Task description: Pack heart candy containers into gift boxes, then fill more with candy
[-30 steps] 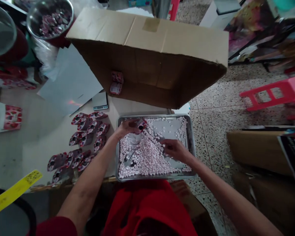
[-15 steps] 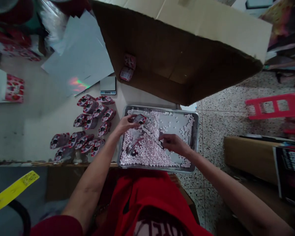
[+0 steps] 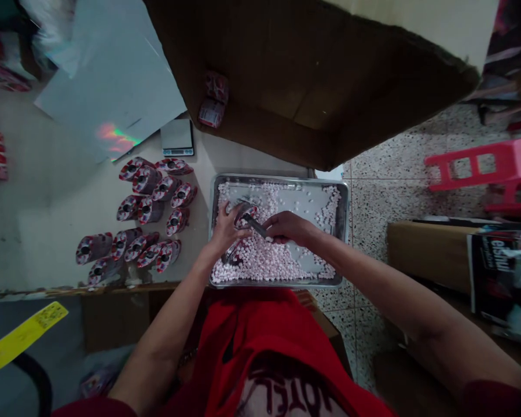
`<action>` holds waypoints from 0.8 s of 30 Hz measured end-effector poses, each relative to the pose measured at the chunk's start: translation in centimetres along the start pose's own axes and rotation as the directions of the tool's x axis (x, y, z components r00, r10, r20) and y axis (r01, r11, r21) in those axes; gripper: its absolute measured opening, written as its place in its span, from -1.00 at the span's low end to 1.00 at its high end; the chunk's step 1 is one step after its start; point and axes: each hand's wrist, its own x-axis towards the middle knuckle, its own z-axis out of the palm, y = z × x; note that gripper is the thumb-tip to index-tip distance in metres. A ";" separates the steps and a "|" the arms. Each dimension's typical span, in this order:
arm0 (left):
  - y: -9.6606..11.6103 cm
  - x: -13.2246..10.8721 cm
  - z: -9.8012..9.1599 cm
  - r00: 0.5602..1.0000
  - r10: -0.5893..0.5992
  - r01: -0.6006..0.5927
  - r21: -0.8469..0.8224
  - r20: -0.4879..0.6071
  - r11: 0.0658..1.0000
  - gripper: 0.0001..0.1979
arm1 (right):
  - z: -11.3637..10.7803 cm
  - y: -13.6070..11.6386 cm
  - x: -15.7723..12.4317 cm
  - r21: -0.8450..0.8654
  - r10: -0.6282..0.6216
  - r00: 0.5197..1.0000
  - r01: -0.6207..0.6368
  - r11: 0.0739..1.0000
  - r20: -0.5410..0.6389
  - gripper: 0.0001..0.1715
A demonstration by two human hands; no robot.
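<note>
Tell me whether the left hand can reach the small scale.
Probably yes: nothing covers the scale, and it lies beyond the tray. The left hand is holding a patterned container, though, so it would likely have to release that first.

A pale counter (image 3: pixel 39 231) carries everything, its front edge worn brown and rough. On its right part sits a shallow metal tray (image 3: pixel 342 226), the right end seemingly reaching out over the speckled floor (image 3: pixel 395 153). Left of the tray, strawberry-red packets (image 3: pixel 150 209) stand in two loose clusters, some touching. Behind them lie a small scale (image 3: pixel 176 136) and a large, shiny sheet (image 3: pixel 108 75); a big cardboard box (image 3: pixel 264 87) rests beyond the tray, its open side facing forward.
</note>
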 end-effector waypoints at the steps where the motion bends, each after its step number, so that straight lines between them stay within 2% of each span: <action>1: 0.2 -0.1 0.4 1.000 0.012 -0.012 0.053 -0.007 0.999 -0.20 | -0.6 0.8 -0.5 -0.021 -0.015 1.000 0.015 1.000 0.018 -0.81; 3: 0.5 0.0 0.9 0.999 0.014 -0.009 0.122 -0.042 0.992 -0.37 | -1.9 3.4 -2.2 -0.124 -0.091 0.996 0.088 0.988 -0.015 -0.68; 5: 0.5 -0.2 1.3 0.996 0.011 0.001 0.139 -0.085 0.990 -0.50 | -3.0 7.1 -4.3 -0.368 -0.196 0.962 0.115 0.923 -0.191 -0.59; 7: 0.5 -1.4 2.0 0.989 0.010 0.006 0.111 -0.145 0.994 -0.54 | -3.5 11.6 -5.9 -0.639 -0.275 0.869 -0.059 0.767 -0.411 -0.57; 8: 0.6 -2.4 2.6 0.981 -0.001 0.019 0.089 -0.192 0.996 -0.54 | -3.4 13.8 -6.4 -0.717 -0.296 0.825 -0.176 0.674 -0.481 -0.57; 9: 0.7 -3.7 3.4 0.969 -0.023 0.040 0.064 -0.247 0.997 -0.52 | -3.0 15.8 -6.6 -0.760 -0.302 0.801 -0.267 0.592 -0.516 -0.57; 11: 1.2 -6.6 5.7 0.929 -0.085 0.092 0.002 -0.360 0.996 -0.46 | -1.8 19.1 -6.3 -0.803 -0.276 0.815 -0.334 0.493 -0.509 -0.54; 13: 2.0 -8.9 8.7 0.892 -0.129 0.118 -0.054 -0.434 0.992 -0.42 | 0.1 20.9 -5.2 -0.824 -0.256 0.842 -0.322 0.467 -0.474 -0.50; 16: 3.7 -9.7 13.2 0.878 -0.132 0.097 -0.099 -0.461 0.990 -0.39 | 3.0 21.5 -2.9 -0.801 -0.249 0.835 -0.320 0.507 -0.491 -0.54; 19: 5.8 -7.8 16.4 0.875 -0.145 0.102 -0.118 -0.461 0.988 -0.37 | 4.4 21.0 -0.5 -0.739 -0.278 0.819 -0.238 0.630 -0.501 -0.63; 22: 7.7 -5.1 17.4 0.886 -0.166 0.101 -0.170 -0.433 0.980 -0.39 | 3.7 20.9 1.3 -0.585 -0.305 0.788 -0.085 0.807 -0.535 -0.64; 24: 8.4 -3.5 16.8 0.897 -0.178 0.086 -0.235 -0.405 0.968 -0.42 | 2.5 20.9 1.5 -0.391 -0.293 0.785 0.071 0.918 -0.546 -0.61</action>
